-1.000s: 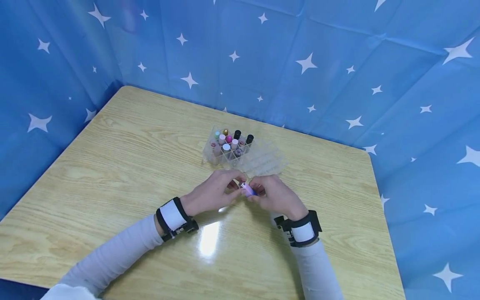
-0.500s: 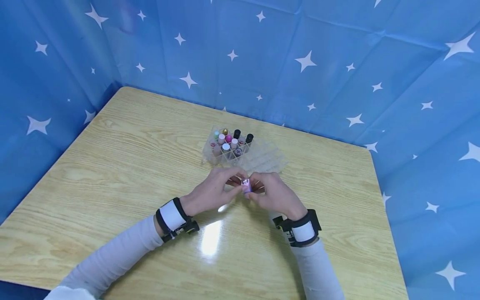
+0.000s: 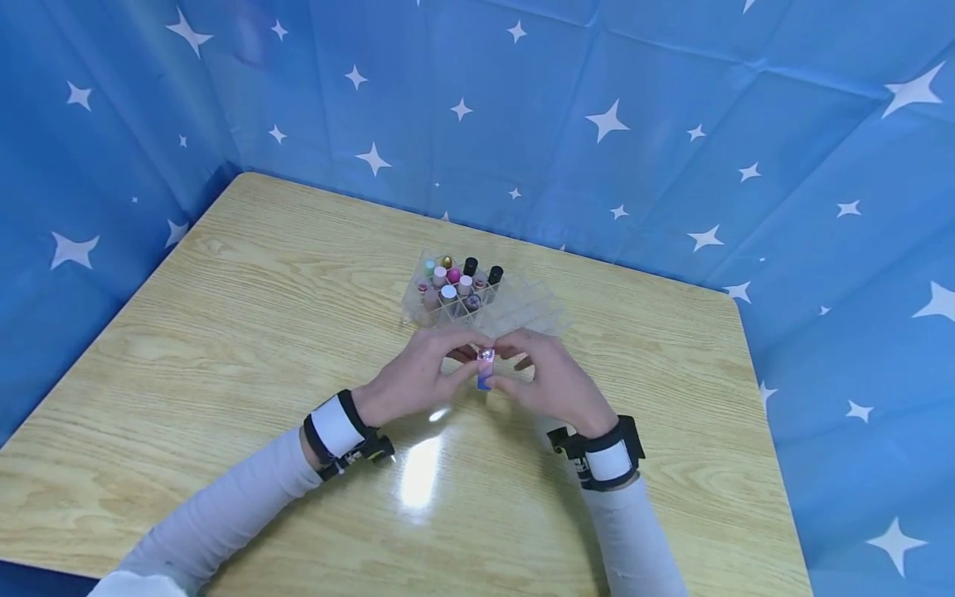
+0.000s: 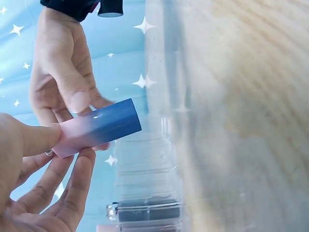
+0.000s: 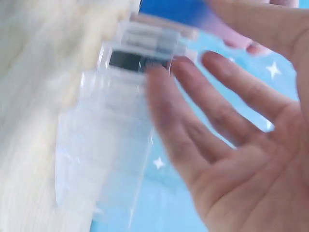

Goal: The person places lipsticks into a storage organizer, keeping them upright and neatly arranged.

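A small boxy lipstick tube (image 3: 486,375), fading from pink to blue, is held over the table, a shiny silvery detail at its pink end. My left hand (image 3: 418,373) pinches that pink end between thumb and fingers, as the left wrist view of the tube (image 4: 104,126) shows. At its other side is my right hand (image 3: 555,383), thumb right against the tube and the other fingers spread loosely. In the right wrist view the right palm (image 5: 256,179) faces the camera, its fingers apart from the tube. Just beyond both hands stands a clear compartmented organizer (image 3: 533,311).
The organizer's left part holds several cosmetic tubes and bottles, including a black cap (image 3: 496,274), a magenta cap (image 3: 453,275) and a white cap (image 3: 448,292). Under it lies a wood-grain table (image 3: 313,274). A blue star-patterned curtain (image 3: 537,166) hangs behind.
The lipstick tube has turned from slanting toward the right hand to pointing its blue end toward me. My right fingers have loosened and spread around it; the left hand keeps its pinch.
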Tool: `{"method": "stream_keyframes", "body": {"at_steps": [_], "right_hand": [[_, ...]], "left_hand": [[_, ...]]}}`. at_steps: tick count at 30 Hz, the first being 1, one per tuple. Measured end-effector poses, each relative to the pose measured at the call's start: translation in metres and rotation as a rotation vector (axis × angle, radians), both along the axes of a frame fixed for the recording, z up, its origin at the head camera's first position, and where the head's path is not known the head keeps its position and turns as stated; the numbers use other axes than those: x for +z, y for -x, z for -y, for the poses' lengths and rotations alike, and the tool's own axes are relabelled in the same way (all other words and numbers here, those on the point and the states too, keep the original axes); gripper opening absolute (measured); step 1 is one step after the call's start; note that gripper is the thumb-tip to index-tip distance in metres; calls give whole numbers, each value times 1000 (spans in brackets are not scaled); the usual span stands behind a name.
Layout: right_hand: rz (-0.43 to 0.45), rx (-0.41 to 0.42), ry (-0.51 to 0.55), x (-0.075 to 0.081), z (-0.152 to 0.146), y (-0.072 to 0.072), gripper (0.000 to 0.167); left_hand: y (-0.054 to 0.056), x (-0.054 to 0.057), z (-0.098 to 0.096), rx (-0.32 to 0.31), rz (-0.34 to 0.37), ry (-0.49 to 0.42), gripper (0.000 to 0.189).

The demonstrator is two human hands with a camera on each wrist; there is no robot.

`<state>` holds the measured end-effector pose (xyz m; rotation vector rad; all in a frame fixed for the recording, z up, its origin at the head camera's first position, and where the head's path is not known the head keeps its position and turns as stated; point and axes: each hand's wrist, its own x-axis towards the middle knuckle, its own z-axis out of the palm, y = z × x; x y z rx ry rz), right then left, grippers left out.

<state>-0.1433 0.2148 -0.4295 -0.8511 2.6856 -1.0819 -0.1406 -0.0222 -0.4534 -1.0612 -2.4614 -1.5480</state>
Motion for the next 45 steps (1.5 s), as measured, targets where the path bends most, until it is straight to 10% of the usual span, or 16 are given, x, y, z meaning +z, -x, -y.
{"method": "stream_keyframes", "body": {"at_steps": [6,13,31,45], "right_hand": [[-244,-196,17,2,-14,8,51],[-256,-399,-53,-17,-25,19,49],[-274,-406,-83,-27,-25,22,40],[-260,-389,-83,-26,-29,22,42]], "left_hand": [[4,8,4,37,-66,-2,24],[8,15,10,73,-153,-23,25],[38,42,26,178,-234,10,24],[53,32,23,220,-221,43,19]]}}
